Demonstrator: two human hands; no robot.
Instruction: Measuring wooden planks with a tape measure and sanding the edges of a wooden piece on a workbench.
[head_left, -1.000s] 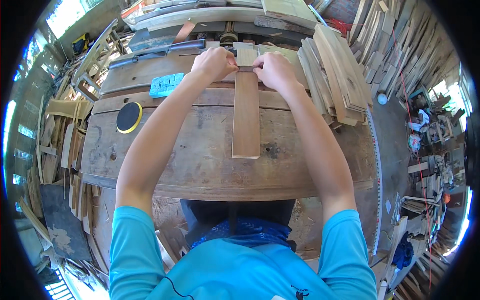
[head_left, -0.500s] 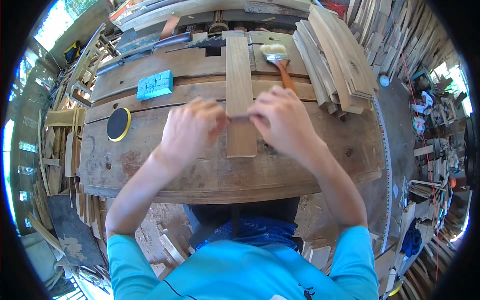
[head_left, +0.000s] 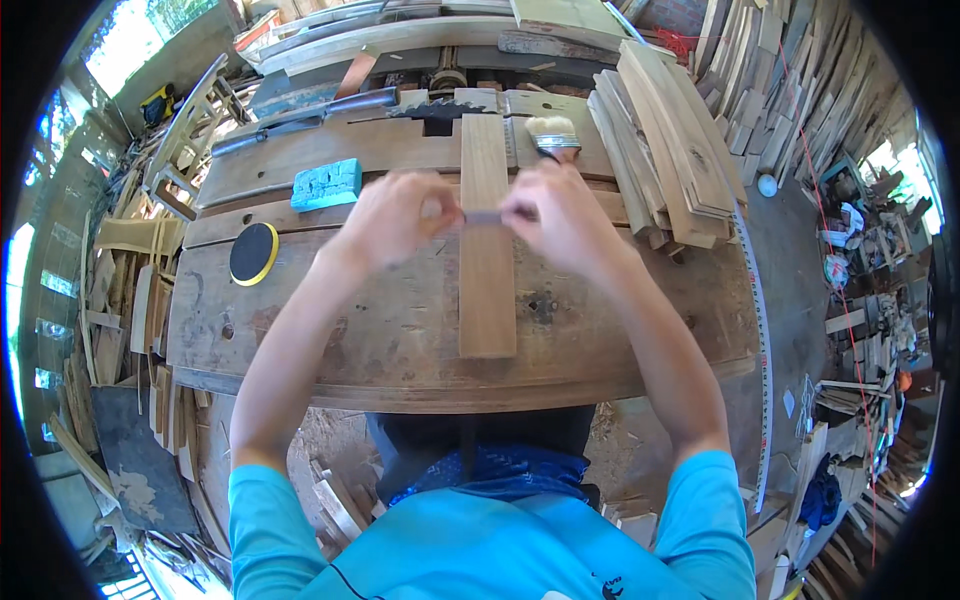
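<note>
A long, pale wooden board lies lengthwise in front of me on the wooden workbench. Across it, a thin dark strip that looks like a card scraper is held by its two ends. My left hand pinches the left end with closed fingers, and my right hand grips the right end the same way. Both hands are slightly blurred. Past my right hand is a paintbrush with pale bristles; its handle is mostly hidden. A blue foam-like block rests just beyond my left hand.
A round black pad with a yellow rim lies at the left of the bench. Stacked planks stand on the far right. Long metal tools lie along the back left. A measuring tape runs along the right edge.
The board has slid nearer to me. Both hands, still holding the scraper, have moved a little away from me and sit closer to the board's far end.
</note>
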